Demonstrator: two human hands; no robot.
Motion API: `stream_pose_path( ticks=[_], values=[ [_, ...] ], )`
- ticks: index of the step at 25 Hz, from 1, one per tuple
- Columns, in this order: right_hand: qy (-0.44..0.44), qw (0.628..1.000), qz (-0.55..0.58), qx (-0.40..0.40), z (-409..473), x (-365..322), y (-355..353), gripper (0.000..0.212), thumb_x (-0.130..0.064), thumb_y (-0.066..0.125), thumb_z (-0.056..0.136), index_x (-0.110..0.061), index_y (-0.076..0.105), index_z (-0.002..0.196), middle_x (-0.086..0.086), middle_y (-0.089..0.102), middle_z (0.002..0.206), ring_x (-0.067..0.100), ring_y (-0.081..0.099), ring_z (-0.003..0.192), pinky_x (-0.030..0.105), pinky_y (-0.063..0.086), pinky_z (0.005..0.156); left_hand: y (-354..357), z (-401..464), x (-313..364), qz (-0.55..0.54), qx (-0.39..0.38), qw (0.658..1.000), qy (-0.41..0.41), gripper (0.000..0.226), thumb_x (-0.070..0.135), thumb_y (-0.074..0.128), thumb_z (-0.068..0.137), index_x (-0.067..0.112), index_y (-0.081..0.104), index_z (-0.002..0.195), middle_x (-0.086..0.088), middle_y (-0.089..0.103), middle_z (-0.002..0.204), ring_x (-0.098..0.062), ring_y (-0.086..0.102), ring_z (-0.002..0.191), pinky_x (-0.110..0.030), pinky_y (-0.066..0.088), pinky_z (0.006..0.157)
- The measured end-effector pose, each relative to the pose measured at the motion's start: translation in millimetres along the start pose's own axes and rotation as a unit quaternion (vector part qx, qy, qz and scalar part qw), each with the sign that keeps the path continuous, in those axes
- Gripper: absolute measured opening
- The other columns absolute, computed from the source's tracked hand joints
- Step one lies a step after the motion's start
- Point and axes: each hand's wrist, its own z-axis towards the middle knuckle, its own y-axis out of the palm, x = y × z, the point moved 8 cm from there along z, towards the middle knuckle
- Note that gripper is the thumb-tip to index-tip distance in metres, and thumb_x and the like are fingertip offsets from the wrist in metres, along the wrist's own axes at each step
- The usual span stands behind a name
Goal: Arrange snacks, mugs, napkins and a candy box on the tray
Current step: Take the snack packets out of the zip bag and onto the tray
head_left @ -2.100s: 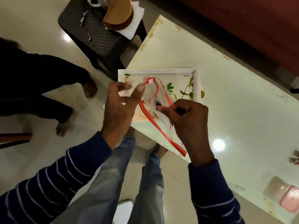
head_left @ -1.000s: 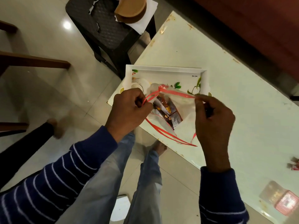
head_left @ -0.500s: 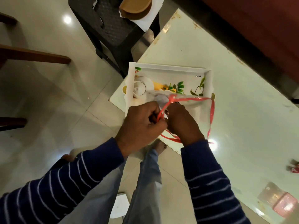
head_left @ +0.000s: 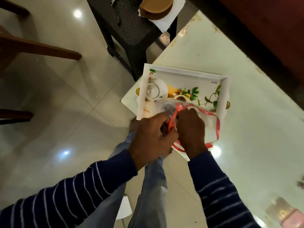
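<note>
A white tray [head_left: 185,71] printed with a teapot and leaves sits at the near corner of the pale table [head_left: 246,112]. Over its front half I hold a clear plastic bag with a red zip edge [head_left: 212,124]; dark snack packets show faintly through it. My left hand [head_left: 151,139] and my right hand [head_left: 190,129] are side by side, touching, both pinching the red strip at the bag's mouth. Inside the tray I see nothing but its printed picture and the bag.
A dark plastic stool [head_left: 130,27] stands beyond the table corner with a brown round box [head_left: 156,7] on white napkins [head_left: 164,22]. A pink-lidded clear container [head_left: 286,214] lies at the table's near right. Wooden chair rails [head_left: 39,48] are at the left. My legs are below.
My hands, apart a second ago with the bag's mouth held wide, have come together at the red zip edge. The bag now hangs lower over the tray. The other person's legs have left the view.
</note>
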Motion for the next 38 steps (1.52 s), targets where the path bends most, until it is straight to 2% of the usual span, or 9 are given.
stream_pose_path(
  ticks=[6, 9, 14, 18, 21, 26, 30, 34, 38],
  values=[
    [-0.101, 0.963, 0.093, 0.232, -84.5, -10.7, -126.4, 0.042, -0.026, 0.077, 0.083, -0.023, 0.067, 0.124, 0.002, 0.072, 0.110, 0.022, 0.069, 0.098, 0.029, 0.056, 0.081, -33.1, 36.3, 4.8, -0.035, 0.085, 0.996, -0.023, 0.020, 0.026, 0.066, 0.081, 0.014, 0.057, 0.069, 0.010, 0.058, 0.052, -0.006, 0.064, 0.051, -0.019, 0.053, 0.049],
    [-0.119, 0.932, 0.287, 0.185, -80.6, 22.0, -161.0, 0.036, -0.026, 0.088, 0.070, -0.021, 0.072, 0.102, 0.026, 0.064, 0.128, 0.015, 0.071, 0.104, 0.024, 0.055, 0.087, -37.8, 45.2, 2.7, -0.013, 0.099, 0.994, -0.032, 0.021, 0.022, 0.071, 0.080, 0.013, 0.057, 0.066, 0.012, 0.056, 0.051, -0.004, 0.060, 0.050, -0.010, 0.047, 0.050],
    [-0.137, 0.935, 0.111, 0.309, -50.8, 74.4, -174.7, 0.043, 0.015, 0.079, 0.074, -0.007, 0.065, 0.108, 0.020, 0.051, 0.139, 0.035, 0.055, 0.128, 0.017, 0.043, 0.105, -43.4, 44.5, -1.1, 0.020, 0.098, 0.994, -0.033, 0.029, 0.021, 0.074, 0.077, 0.023, 0.050, 0.060, 0.018, 0.056, 0.051, 0.000, 0.062, 0.057, -0.011, 0.050, 0.051],
    [-0.080, 0.963, 0.125, 0.224, 15.9, 112.7, -141.6, 0.051, 0.020, 0.073, 0.072, -0.014, 0.069, 0.110, 0.021, 0.044, 0.143, 0.017, 0.051, 0.130, -0.001, 0.039, 0.094, -44.0, 41.0, 0.7, 0.013, 0.093, 0.995, -0.037, 0.030, 0.027, 0.068, 0.073, 0.034, 0.042, 0.060, 0.026, 0.051, 0.051, 0.009, 0.061, 0.061, -0.003, 0.047, 0.053],
    [-0.043, 0.966, 0.211, 0.142, 60.4, 131.1, -99.4, 0.038, 0.016, 0.069, 0.079, -0.008, 0.071, 0.108, 0.014, 0.041, 0.144, -0.019, 0.046, 0.120, -0.003, 0.043, 0.085, -35.5, 40.8, 2.0, 0.006, 0.082, 0.996, -0.025, 0.028, 0.023, 0.066, 0.071, 0.032, 0.042, 0.060, 0.015, 0.050, 0.049, -0.011, 0.058, 0.055, -0.022, 0.050, 0.046],
    [0.002, 0.980, 0.157, 0.123, 109.5, 156.5, -62.4, 0.020, -0.004, 0.072, 0.088, -0.006, 0.074, 0.107, 0.011, 0.038, 0.148, 0.019, 0.047, 0.134, 0.018, 0.048, 0.096, -18.7, 46.2, -4.9, -0.012, 0.053, 0.997, -0.050, 0.020, 0.024, 0.066, 0.073, 0.025, 0.048, 0.064, -0.004, 0.055, 0.052, -0.020, 0.057, 0.056, -0.026, 0.053, 0.053],
    [0.020, 0.989, 0.120, 0.089, 132.7, 167.8, -62.7, 0.054, -0.001, 0.080, 0.074, -0.019, 0.057, 0.120, 0.006, 0.048, 0.134, 0.023, 0.058, 0.113, 0.030, 0.056, 0.083, -15.3, 48.1, -3.7, -0.041, 0.054, 0.995, -0.070, 0.019, 0.026, 0.066, 0.075, 0.026, 0.049, 0.066, 0.006, 0.055, 0.053, -0.019, 0.059, 0.064, -0.018, 0.053, 0.064],
    [0.076, 0.959, 0.272, 0.027, 163.4, 186.7, -68.9, 0.057, 0.001, 0.079, 0.076, -0.041, 0.050, 0.104, -0.003, 0.065, 0.114, 0.021, 0.070, 0.097, 0.029, 0.059, 0.055, -14.0, 53.5, 1.5, -0.067, 0.042, 0.995, -0.067, 0.022, 0.029, 0.066, 0.076, 0.035, 0.047, 0.067, 0.010, 0.060, 0.059, -0.021, 0.064, 0.066, -0.021, 0.056, 0.068],
    [0.162, 0.931, 0.313, 0.095, 173.3, 212.4, -73.9, 0.056, 0.001, 0.073, 0.075, -0.023, 0.052, 0.120, 0.013, 0.065, 0.123, 0.012, 0.070, 0.089, 0.029, 0.058, 0.058, -13.6, 56.1, 2.8, -0.088, 0.042, 0.993, -0.064, 0.022, 0.030, 0.067, 0.077, 0.036, 0.048, 0.070, -0.002, 0.069, 0.071, -0.021, 0.068, 0.073, -0.019, 0.058, 0.071]
  ],
)
